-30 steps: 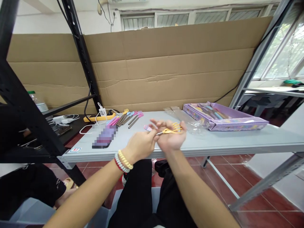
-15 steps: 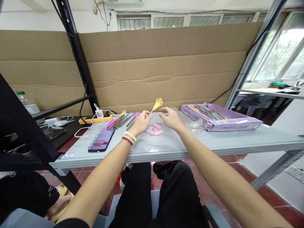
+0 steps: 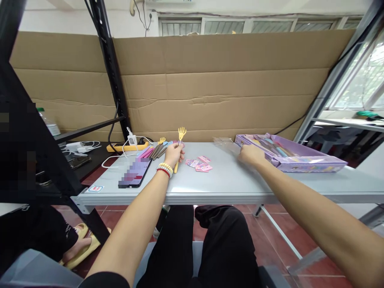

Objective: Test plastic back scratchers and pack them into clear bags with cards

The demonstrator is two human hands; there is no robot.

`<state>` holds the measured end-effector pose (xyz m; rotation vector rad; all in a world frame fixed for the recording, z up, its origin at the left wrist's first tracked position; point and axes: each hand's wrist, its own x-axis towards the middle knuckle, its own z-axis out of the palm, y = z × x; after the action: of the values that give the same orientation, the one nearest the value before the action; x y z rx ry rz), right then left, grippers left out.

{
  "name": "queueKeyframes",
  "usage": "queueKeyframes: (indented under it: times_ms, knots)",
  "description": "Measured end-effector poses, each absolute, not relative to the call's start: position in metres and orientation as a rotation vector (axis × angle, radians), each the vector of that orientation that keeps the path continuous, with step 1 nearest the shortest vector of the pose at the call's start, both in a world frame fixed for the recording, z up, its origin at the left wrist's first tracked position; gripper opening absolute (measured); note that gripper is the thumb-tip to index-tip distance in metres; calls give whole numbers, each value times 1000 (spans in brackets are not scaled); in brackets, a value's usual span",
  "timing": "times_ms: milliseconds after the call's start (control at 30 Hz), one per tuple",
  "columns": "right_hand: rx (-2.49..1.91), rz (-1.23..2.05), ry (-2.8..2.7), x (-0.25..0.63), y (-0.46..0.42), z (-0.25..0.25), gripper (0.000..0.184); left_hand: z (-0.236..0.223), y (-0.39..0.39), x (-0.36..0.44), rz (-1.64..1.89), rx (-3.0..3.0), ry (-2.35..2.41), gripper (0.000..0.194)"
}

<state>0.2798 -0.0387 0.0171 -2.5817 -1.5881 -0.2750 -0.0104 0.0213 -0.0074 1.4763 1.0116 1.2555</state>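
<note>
Holding a yellow hand-shaped scratcher (image 3: pixel 181 134) nearly upright in the left hand (image 3: pixel 174 155), over the grey table (image 3: pixel 223 182). Pinching its shaft between thumb and fingers, leaving the pronged head clear above and a yellow end showing below. Wearing beaded bracelets (image 3: pixel 165 169) on the left wrist. Holding the right hand (image 3: pixel 251 155) out at the left corner of a purple box (image 3: pixel 312 166), beside a clear plastic wrapper (image 3: pixel 225 143). Curling the right fingers, but not showing enough of the tips to tell whether pinching anything. Having small pink cards (image 3: pixel 204 168) lying loosely grouped on the table between both hands. Seeing more scratchers (image 3: pixel 158 151) lying bunched left of the left hand, next to pink sticks (image 3: pixel 146 153), and a phone (image 3: pixel 138 172) lying nearer the table's front edge. Seeing a yellow power strip (image 3: pixel 127 147) lying farther back. Facing a wide cardboard panel (image 3: pixel 228 84) beyond the table.
</note>
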Motion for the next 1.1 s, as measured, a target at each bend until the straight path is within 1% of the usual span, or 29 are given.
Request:
queueKeyframes:
  times_ms: [133,300,333,400,433,500,567,633,733,767,833,900,1000,1100]
  knots:
    - [-2572,-270,-1491,283,-35,31,35,-10,24,-13,1252,1494,1036,19]
    - [-2581,-134,-1516,273,-33,31,45,-9,19,-12,1238,1549,1053,19]
    - [-2505,-130,-1541,266,-33,29,48,-8,17,-10,1238,1583,1042,20]
    - [-2183,-69,-1587,248,-34,26,52,-6,10,-7,1216,1714,970,25]
    - [-1962,34,-1593,238,-35,26,53,-4,4,-5,1187,1815,907,28]
    - [-1517,357,-1550,217,-41,27,54,-1,-9,-3,1120,2026,777,34]
    - [-1200,625,-1487,200,-54,30,56,2,-25,-5,1080,2186,724,38]
    - [-1048,719,-1432,187,-73,32,56,4,-42,-11,1070,2295,773,39]
    - [-1038,725,-1441,168,-107,25,57,7,-71,-23,991,2443,817,37]
    - [-1046,716,-1468,161,-118,21,56,8,-81,-26,957,2487,800,36]
    - [-1041,721,-1503,153,-133,11,46,9,-97,-34,884,2586,764,35]
    - [-1012,739,-1377,160,-140,6,40,8,-108,-49,806,2717,818,36]
    - [-983,693,-912,205,-138,13,39,7,-108,-91,692,2911,1117,36]
    - [-982,628,-625,270,-133,28,24,9,-95,-143,664,3019,1345,37]
